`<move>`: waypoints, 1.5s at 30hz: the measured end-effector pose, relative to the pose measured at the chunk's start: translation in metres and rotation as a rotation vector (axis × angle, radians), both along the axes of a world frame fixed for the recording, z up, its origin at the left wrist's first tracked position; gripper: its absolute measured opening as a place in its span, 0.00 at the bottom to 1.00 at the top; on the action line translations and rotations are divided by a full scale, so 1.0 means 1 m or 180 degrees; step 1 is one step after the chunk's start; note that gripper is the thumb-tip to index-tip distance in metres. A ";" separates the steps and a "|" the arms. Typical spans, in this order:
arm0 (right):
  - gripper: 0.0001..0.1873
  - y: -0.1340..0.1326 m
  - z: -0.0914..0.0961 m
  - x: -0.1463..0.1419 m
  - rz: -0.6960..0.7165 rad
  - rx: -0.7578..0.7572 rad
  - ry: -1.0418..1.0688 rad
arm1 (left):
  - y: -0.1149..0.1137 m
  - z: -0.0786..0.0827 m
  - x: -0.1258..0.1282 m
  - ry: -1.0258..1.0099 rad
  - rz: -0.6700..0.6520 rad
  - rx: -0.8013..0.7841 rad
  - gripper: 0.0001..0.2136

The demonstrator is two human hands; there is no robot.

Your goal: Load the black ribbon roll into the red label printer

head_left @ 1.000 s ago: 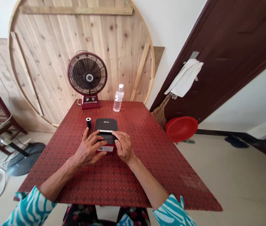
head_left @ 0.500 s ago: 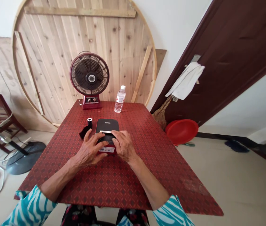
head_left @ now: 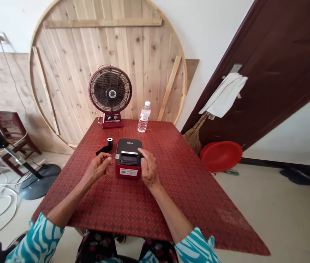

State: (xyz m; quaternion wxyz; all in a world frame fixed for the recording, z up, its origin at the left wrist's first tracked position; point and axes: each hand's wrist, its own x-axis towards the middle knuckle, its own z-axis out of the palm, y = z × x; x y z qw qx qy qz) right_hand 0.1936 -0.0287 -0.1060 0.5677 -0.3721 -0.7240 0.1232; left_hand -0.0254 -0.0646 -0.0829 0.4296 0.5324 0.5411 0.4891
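A small red and black printer (head_left: 129, 144) sits on the table, with a white label on its front and a pale patch at its left edge. My left hand (head_left: 99, 168) is just left of it, apart from it, thumb and fingers drawn together; whether anything is pinched there I cannot make out. At the printer's right edge rests my right hand (head_left: 149, 170), fingers stretched and thumb apart, holding nothing. Behind my left hand stands a small black roll with a white end (head_left: 110, 141), a dark strip (head_left: 104, 149) lying beside it.
A dark red fan (head_left: 112, 94) and a clear water bottle (head_left: 144, 117) stand at the back of the patterned red table (head_left: 188, 204). Right of the table are a red basin (head_left: 220, 155) and a broom (head_left: 195, 137). A chair (head_left: 11, 126) stands at left.
My left hand has lifted off the printer and drawn away to the left, its fingers closing. My right hand has slid to the printer's right edge, uncovering its top and front label.
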 end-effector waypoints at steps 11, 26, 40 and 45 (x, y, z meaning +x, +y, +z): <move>0.27 0.032 -0.060 0.007 -0.0002 -0.1448 0.1763 | 0.029 0.010 0.007 -0.0248 -0.0362 -0.0718 0.19; 0.25 0.028 -0.056 0.000 0.0157 -0.1594 0.1525 | 0.044 0.004 0.000 -0.0965 -0.0751 -0.1334 0.14; 0.26 0.024 -0.054 0.000 0.0153 -0.1575 0.1536 | 0.042 0.002 0.007 -0.0958 -0.0439 -0.1196 0.14; 0.27 0.021 -0.047 0.001 0.0147 -0.1674 0.1508 | 0.040 0.009 0.000 -0.0407 -0.0592 -0.0955 0.16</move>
